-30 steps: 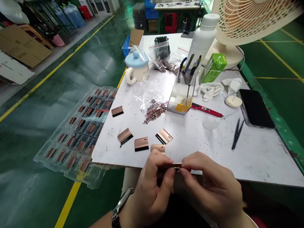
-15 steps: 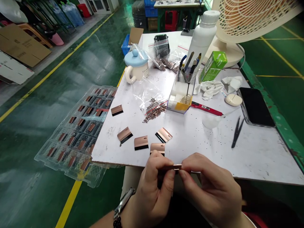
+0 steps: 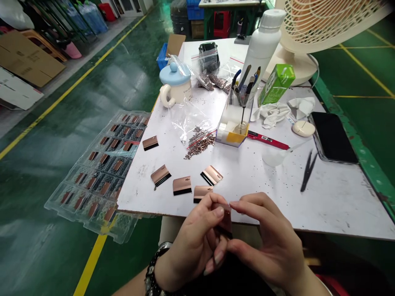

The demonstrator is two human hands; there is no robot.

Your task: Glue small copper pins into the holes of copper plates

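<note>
My left hand (image 3: 197,234) is closed on a copper-coloured plate with a black edge (image 3: 226,220), its thumb lying across the face. The plate stands turned on its side, partly hidden by the fingers. My right hand (image 3: 267,236) is at the plate's right side, thumb and index finger spread apart. Its index tip is by the plate's upper corner and its thumb tip by the lower end; whether they touch it I cannot tell. Several similar plates (image 3: 182,186) lie on the white table just beyond. A heap of small copper-coloured screw-like pieces (image 3: 200,144) spills from a clear bag.
A clear compartment tray (image 3: 80,164) with similar plates is left of the table (image 3: 247,185). Tweezers (image 3: 307,172), a red cutter (image 3: 268,140), a phone (image 3: 335,137) and a pen holder (image 3: 233,123) lie to the right. A mug (image 3: 175,84), white bottle (image 3: 262,45) and fan (image 3: 324,33) stand farther back.
The plate has turned from edge-on between both hands' fingertips to showing its face in my left hand. My right thumb and index finger have spread apart.
</note>
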